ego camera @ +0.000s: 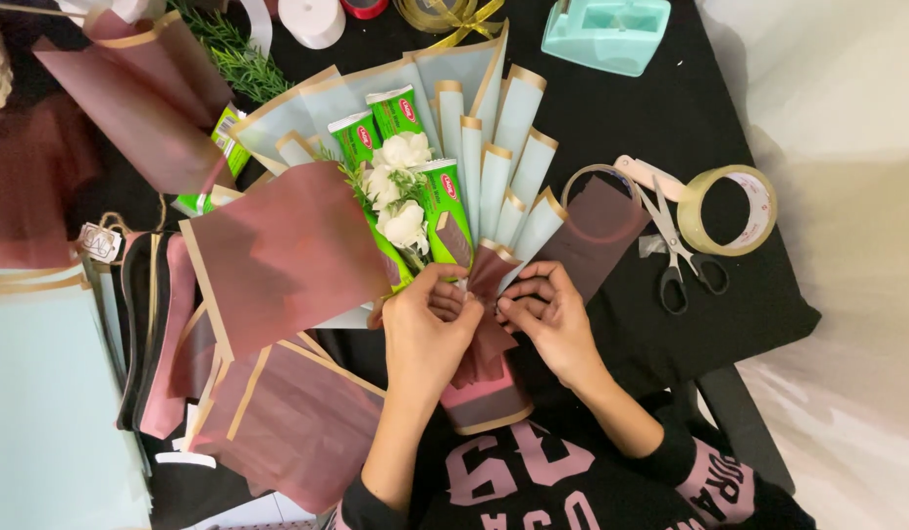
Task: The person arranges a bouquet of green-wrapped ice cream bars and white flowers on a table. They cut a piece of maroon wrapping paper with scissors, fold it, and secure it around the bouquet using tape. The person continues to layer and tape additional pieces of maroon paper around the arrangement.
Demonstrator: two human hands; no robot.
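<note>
I see the bouquet (415, 196) lying lengthwise away from me, blooms far. My left hand (427, 329) and right hand (550, 319) pinch its maroon wrap (489, 280) at the neck. Scissors (682, 257) and tape roll (729, 209) lie right on the table (611, 108).

Both hands, left hand (427, 319) and right hand (547, 312), pinch the gathered neck of a bouquet (415, 196) wrapped in pale blue and maroon paper, with scissors (682, 257) and a tape roll (729, 211) nearby on the black table (611, 108).
</note>
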